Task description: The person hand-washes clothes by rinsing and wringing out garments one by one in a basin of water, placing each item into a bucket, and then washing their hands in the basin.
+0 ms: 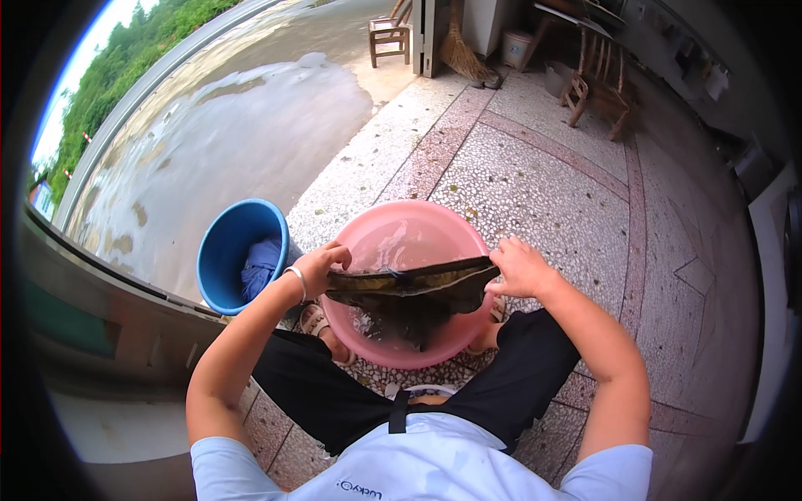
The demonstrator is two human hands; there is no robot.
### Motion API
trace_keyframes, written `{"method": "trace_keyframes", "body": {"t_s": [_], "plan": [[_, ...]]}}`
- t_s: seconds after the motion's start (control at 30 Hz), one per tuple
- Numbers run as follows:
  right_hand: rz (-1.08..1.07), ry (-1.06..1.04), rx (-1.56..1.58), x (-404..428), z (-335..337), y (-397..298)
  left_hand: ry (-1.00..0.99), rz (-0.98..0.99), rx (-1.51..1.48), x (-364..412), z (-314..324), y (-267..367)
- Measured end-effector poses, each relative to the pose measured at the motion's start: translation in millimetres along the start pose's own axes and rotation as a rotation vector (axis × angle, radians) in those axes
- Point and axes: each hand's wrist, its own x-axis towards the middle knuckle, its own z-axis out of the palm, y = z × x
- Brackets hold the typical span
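Note:
A dark wet garment (432, 307) is stretched by its waistband between my two hands over a pink plastic basin (410, 219). My left hand (322, 266) grips one end of the band at the basin's left rim. At the right rim my right hand (521, 268) pinches the other end. The lower part of the cloth hangs down into the basin, where water shows at the far side and near the left. How deep the cloth goes is hard to tell. The basin stands on the floor between my feet.
Left of the basin stands a blue plastic bucket (229, 257) with blue cloth (260, 266) inside. Beyond the speckled terrazzo floor (532, 181) lies wet concrete (263, 131). Farther off are a straw broom (460, 50), a wooden stool (390, 41) and a wooden chair (598, 81).

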Motion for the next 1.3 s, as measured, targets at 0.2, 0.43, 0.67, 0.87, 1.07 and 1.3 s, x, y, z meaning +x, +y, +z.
{"method": "trace_keyframes", "body": {"t_s": [0.2,0.43,0.67,0.87,1.07,1.3], "plan": [[0.128,0.13,0.08,3.6,-4.6,17.7,0.117,0.195,0.008,-23.6,-1.2,59.6],[0.19,0.359,0.277,17.4,-38.1,16.0,0.067,0.299,0.185,-47.2,-27.4,105.8],[0.025,0.24,0.356,9.2,-37.4,2.4,0.131,0.049,0.079,-43.1,-10.3,48.2],[0.17,0.128,0.345,14.2,-21.4,8.6,-0.101,0.085,0.023,-32.9,6.5,49.4],[0.313,0.11,0.582,12.3,-10.7,17.6,0.214,0.165,0.497,-43.7,40.8,74.2],[0.418,0.095,1.157,23.3,-48.6,13.5,0.597,-0.182,-0.599,-29.3,-11.4,61.1]]}}
